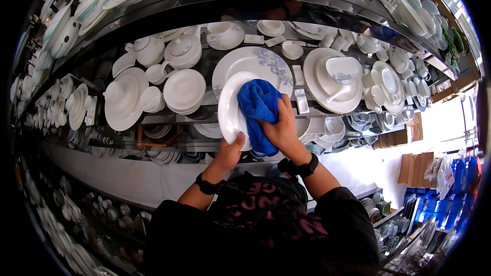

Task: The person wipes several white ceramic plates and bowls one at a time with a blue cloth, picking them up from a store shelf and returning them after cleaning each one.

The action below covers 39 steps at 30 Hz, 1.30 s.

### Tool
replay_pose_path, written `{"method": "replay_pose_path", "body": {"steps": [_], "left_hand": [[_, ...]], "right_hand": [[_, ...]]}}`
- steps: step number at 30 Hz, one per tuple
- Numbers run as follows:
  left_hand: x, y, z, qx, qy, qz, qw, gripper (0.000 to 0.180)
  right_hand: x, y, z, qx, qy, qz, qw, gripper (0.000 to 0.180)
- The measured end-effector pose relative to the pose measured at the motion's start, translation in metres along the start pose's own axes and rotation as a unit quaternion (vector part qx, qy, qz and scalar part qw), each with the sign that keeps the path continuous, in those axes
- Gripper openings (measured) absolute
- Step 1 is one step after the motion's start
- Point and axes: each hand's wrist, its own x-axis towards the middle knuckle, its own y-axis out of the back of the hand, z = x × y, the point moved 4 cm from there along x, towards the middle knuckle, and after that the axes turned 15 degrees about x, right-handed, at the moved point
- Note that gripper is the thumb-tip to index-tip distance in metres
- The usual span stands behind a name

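Note:
My left hand (229, 152) grips the lower rim of a white oval plate (229, 107), holding it upright in front of the shelves. My right hand (281, 130) presses a blue cloth (259, 103) flat against the plate's face; the cloth covers the plate's right half. Both wrists wear black bands. Right behind the held plate stands a large round white plate with a grey floral pattern (258, 64), propped upright on the shelf.
Steel shelves (169, 117) carry white teapots (183, 51), stacked bowls (184, 90), cups and upright plates (124, 99). A serving dish with a spouted pot (335, 79) stands to the right. Cardboard boxes (417, 166) and blue crates (440, 207) lie lower right.

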Motion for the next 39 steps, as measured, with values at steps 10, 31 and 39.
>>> {"method": "replay_pose_path", "body": {"steps": [10,31,39], "left_hand": [[0.0,-0.067,0.117,0.533,-0.357,-0.101,0.76,0.057],[-0.007,-0.032,0.044,0.037,-0.009,0.071,0.997,0.073],[0.013,-0.056,0.039,-0.033,0.036,-0.055,0.997,0.067]], "right_hand": [[-0.063,0.002,0.061,0.65,-0.497,0.106,0.565,0.052],[-0.063,0.014,0.072,0.573,-0.432,0.114,0.688,0.058],[-0.085,0.129,0.039,0.464,-0.36,0.106,0.803,0.069]]}}
